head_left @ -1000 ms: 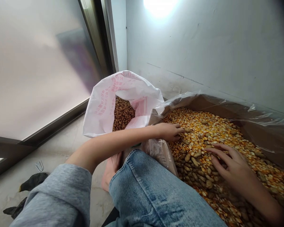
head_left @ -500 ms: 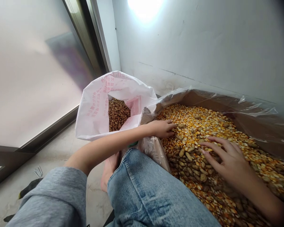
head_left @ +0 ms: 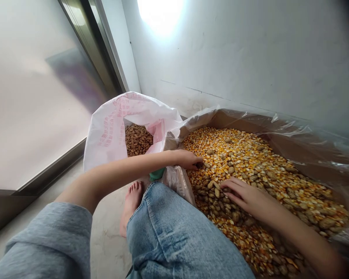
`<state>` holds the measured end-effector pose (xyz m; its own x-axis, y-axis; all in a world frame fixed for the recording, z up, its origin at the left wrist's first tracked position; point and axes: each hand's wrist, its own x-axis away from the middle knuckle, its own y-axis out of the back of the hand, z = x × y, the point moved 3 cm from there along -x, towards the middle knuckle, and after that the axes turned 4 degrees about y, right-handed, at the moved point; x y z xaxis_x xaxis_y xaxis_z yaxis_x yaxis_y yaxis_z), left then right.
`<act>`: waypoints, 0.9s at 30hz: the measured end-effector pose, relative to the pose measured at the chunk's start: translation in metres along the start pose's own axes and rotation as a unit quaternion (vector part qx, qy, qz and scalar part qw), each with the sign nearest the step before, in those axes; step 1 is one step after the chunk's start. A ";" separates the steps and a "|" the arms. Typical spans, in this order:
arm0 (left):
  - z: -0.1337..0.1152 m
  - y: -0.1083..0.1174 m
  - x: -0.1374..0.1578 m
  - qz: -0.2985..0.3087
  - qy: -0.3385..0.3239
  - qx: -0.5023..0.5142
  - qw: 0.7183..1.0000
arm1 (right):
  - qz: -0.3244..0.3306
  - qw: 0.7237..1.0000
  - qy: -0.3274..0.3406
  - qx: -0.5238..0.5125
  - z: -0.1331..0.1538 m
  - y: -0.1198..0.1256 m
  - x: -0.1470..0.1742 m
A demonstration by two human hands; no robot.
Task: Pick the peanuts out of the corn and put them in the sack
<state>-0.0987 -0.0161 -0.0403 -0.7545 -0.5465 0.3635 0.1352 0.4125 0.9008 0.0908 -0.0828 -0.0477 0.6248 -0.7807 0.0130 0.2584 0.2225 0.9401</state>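
My left hand (head_left: 189, 159) reaches over the near left edge of the corn-filled box. Its fingers are curled down, and what they hold, if anything, is hidden; an unshelled peanut (head_left: 206, 165) lies by the fingertips. My right hand (head_left: 247, 195) is low over the heap, fingers stretched left and a little apart from the thumb, tips at a cluster of unshelled peanuts (head_left: 217, 192). Loose yellow corn kernels (head_left: 235, 145) surround both hands, with more peanuts scattered among them.
A white woven sack (head_left: 103, 128) with pink print stands open on the left, holding brown peanuts (head_left: 138, 139). Clear plastic lines the cardboard box (head_left: 282, 145). A green object (head_left: 157, 174) shows below my left wrist. My knee (head_left: 163, 205) borders the box; a wall (head_left: 235, 58) rises behind.
My right hand has moved left to the peanut cluster, its fingers closer together. The left hand's fingers have curled downward more. The whole view has shifted slightly.
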 end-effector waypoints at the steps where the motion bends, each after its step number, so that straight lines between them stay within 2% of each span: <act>1: -0.002 0.002 0.000 -0.008 -0.020 -0.026 0.999 | 0.023 1.000 0.011 -0.008 0.002 0.001 0.000; 5: -0.017 0.017 -0.008 -0.053 -0.072 -0.124 0.988 | 0.051 0.999 0.007 -0.013 0.004 0.006 -0.001; 10: -0.038 0.045 -0.040 -0.039 -0.042 -0.127 0.990 | 0.059 0.998 -0.032 -0.009 0.007 0.015 -0.001; 13: -0.044 0.058 -0.062 -0.035 -0.013 -0.075 0.997 | 0.044 0.997 -0.058 -0.028 0.006 0.018 -0.001; 15: -0.045 0.062 -0.072 -0.071 -0.015 -0.016 0.997 | 0.014 0.995 -0.077 -0.057 0.001 0.019 -0.001; 17: -0.044 0.062 -0.077 -0.112 -0.022 0.054 0.992 | -0.024 0.987 -0.103 -0.119 -0.006 0.019 -0.002; 19: -0.041 0.060 -0.078 -0.145 -0.026 0.122 0.982 | -0.064 0.965 -0.134 -0.216 -0.014 0.018 -0.003; 21: -0.038 0.057 -0.076 -0.180 -0.020 0.180 0.967 | -0.099 0.924 -0.173 -0.327 -0.020 0.018 -0.004; 23: -0.034 0.054 -0.073 -0.209 -0.013 0.226 0.951 | -0.128 0.856 -0.215 -0.451 -0.023 0.017 -0.004; 25: -0.032 0.050 -0.072 -0.214 -0.007 0.263 0.941 | -0.156 0.748 -0.241 -0.598 -0.023 0.018 -0.003; 27: -0.030 0.048 -0.072 -0.210 -0.001 0.312 0.927 | -0.188 0.614 -0.252 -0.724 -0.024 0.019 -0.003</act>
<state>-0.0188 0.0213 -0.0159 -0.6579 -0.7530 0.0119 -0.5669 0.5055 0.6504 0.1121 -0.0623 -0.0378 0.1069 -0.9362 0.3347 0.9264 -0.0284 -0.3755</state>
